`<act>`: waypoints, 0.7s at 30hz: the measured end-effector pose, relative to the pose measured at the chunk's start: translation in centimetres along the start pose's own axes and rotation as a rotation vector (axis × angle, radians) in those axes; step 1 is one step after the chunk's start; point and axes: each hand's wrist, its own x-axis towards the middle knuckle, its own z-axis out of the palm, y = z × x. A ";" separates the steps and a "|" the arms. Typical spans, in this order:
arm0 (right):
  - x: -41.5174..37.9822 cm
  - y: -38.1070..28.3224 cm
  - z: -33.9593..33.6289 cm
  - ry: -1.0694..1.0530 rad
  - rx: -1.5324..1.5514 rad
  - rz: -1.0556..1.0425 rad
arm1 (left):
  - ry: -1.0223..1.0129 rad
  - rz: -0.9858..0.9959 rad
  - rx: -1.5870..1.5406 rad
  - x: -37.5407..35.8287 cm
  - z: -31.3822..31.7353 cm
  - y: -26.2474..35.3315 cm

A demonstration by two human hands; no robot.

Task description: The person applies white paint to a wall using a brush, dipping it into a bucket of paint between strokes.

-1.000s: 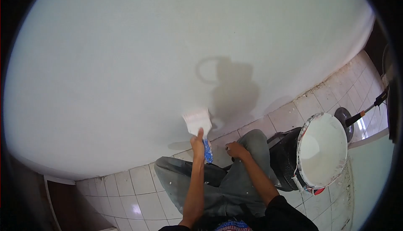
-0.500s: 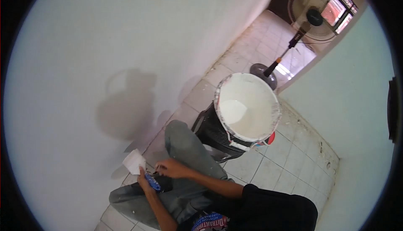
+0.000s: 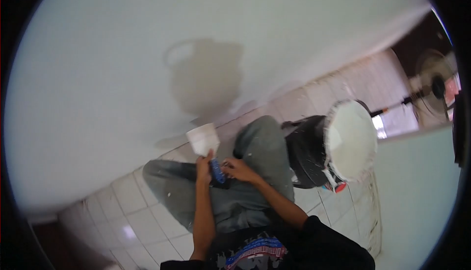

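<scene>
White wall (image 3: 98, 74), hands (both) (image 3: 203, 167) on brush (image 3: 206, 145)

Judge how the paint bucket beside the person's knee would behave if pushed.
The bucket looks only partly full of white paint, so probably moderately heavy. It appears to lean, so a push could tip or slosh it. Its paint-smeared rim may be slippery.

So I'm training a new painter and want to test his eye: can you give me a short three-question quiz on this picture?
1. True or false: the left hand holds the wide paint-coated brush with a blue handle.
2. What does the round black bucket hold? A) white paint B) water C) sand
3. Which hand rests on the grey trouser knee?

Key: 1 true; 2 A; 3 the right hand.
</scene>
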 end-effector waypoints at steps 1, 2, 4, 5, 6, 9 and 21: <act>0.1 0.1 0.0 -0.015 -0.049 0.017 | 0.043 0.000 0.014 -0.4 0.5 0.4; 0.3 0.1 0.0 -0.020 -0.100 0.034 | 0.078 -0.007 0.029 -0.7 0.9 0.7; 0.3 -0.3 -0.1 -0.032 -0.107 0.042 | 0.043 0.013 0.034 -0.5 0.4 0.5; 0.3 -0.6 -0.2 -0.028 -0.113 0.044 | 0.016 0.022 0.039 -0.4 0.3 0.4; 0.4 -0.7 -0.2 -0.030 -0.102 0.059 | 0.022 0.009 0.052 -0.3 0.2 0.3; 0.5 -0.6 -0.2 -0.026 -0.089 0.082 | 0.028 -0.011 0.083 -0.4 0.1 0.6; 0.6 0.5 -0.3 -0.001 -0.123 0.052 | -0.025 -0.021 0.215 -0.6 0.2 0.5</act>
